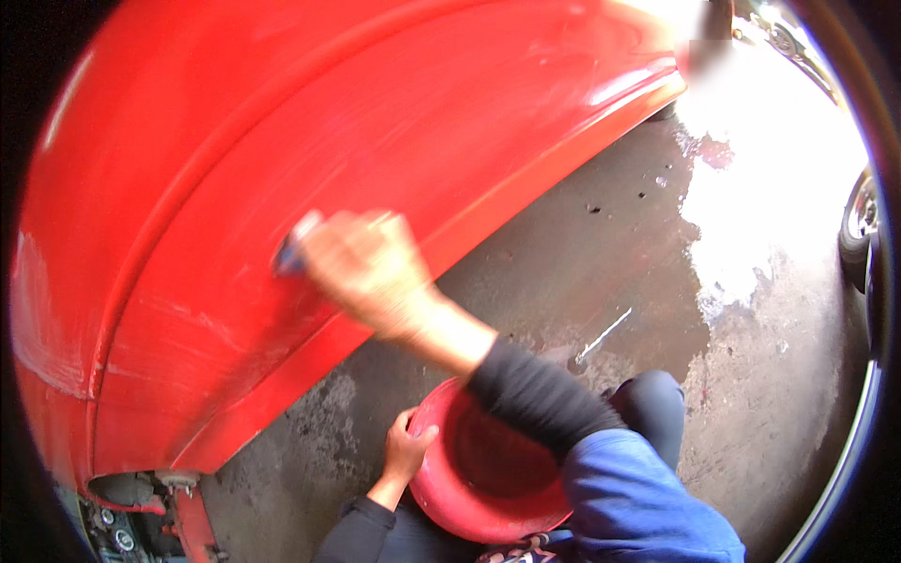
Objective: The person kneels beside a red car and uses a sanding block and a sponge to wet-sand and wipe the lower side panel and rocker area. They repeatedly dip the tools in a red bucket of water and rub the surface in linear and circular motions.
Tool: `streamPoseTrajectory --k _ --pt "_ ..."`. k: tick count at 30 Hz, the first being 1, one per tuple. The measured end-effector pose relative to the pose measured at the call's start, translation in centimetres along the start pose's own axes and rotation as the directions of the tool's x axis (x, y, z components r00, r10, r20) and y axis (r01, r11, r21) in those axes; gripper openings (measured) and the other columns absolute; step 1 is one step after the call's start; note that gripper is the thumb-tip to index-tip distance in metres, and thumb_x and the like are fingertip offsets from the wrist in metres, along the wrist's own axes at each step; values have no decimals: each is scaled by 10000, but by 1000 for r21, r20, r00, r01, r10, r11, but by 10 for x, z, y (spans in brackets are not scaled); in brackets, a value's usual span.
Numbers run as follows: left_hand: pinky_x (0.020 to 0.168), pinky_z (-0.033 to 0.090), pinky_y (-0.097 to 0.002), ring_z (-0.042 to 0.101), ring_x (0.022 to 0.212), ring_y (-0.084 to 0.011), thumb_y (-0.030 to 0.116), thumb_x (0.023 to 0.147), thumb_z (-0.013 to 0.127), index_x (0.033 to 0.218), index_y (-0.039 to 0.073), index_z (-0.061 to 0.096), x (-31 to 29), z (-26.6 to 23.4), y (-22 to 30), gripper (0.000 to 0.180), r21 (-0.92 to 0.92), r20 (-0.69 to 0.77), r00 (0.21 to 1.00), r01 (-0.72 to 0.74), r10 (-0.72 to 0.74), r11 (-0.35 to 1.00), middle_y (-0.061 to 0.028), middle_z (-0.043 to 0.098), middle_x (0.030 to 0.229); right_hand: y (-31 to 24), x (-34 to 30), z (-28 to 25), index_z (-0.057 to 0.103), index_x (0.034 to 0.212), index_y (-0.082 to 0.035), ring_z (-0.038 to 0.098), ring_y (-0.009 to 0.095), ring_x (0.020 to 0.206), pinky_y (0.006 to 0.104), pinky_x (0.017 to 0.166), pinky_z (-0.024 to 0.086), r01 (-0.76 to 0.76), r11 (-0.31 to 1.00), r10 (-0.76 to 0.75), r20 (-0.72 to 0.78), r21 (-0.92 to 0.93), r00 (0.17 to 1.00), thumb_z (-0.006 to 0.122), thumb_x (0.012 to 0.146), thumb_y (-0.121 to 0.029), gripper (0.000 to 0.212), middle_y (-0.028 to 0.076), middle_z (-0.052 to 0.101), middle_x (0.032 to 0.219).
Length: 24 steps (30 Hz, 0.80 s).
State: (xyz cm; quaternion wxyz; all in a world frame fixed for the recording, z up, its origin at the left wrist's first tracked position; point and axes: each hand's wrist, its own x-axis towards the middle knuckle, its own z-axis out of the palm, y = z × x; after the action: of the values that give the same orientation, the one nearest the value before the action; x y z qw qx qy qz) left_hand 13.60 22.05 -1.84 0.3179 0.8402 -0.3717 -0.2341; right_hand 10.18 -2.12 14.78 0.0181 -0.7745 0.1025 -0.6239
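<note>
A large red car body panel (263,150) fills the left and upper part of the view, with pale scuffed patches along its left side. Against its lower part, my right hand (371,267) is closed around a small white and dark blue pad (296,246), blurred by motion; its exact kind is unclear. At my lap, my left hand (405,450) grips the rim of a round red basin (450,502), thumb on top. The basin's inside is dark, and my right arm covers part of it.
Wet patches and a white streak (603,335) mark the concrete floor (554,253). At the right edge stands another vehicle, its wheel (859,218) showing. A red metal bracket (192,521) and other exposed parts are at lower left. Bright light washes out the upper right.
</note>
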Motion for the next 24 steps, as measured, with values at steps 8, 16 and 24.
streamPoseTrajectory --k 8,16,24 --pt "909 521 -376 685 1014 -263 216 756 785 1201 -13 626 7 5 -10 525 -25 59 998 25 -24 999 -170 711 1100 189 39 -71 596 1075 8 501 385 983 516 866 400 -604 797 426 -687 -24 589 627 878 -146 252 207 581 1022" --pt "928 516 -401 675 1064 -317 237 744 795 1233 -16 611 2 0 -4 581 51 53 998 26 -29 998 -207 696 1131 4 -1 -12 525 1281 39 564 270 935 405 787 493 36 995 -34 28 -89 999 628 776 -149 548 165 550 1106" --pt "925 523 -388 686 1037 -301 213 741 795 1228 -18 615 5 0 -2 569 -5 84 996 16 -15 1000 -196 707 1108 245 20 -81 562 1083 -15 526 388 971 492 817 431 -548 831 341 -692 -94 637 639 874 -165 268 208 574 997"
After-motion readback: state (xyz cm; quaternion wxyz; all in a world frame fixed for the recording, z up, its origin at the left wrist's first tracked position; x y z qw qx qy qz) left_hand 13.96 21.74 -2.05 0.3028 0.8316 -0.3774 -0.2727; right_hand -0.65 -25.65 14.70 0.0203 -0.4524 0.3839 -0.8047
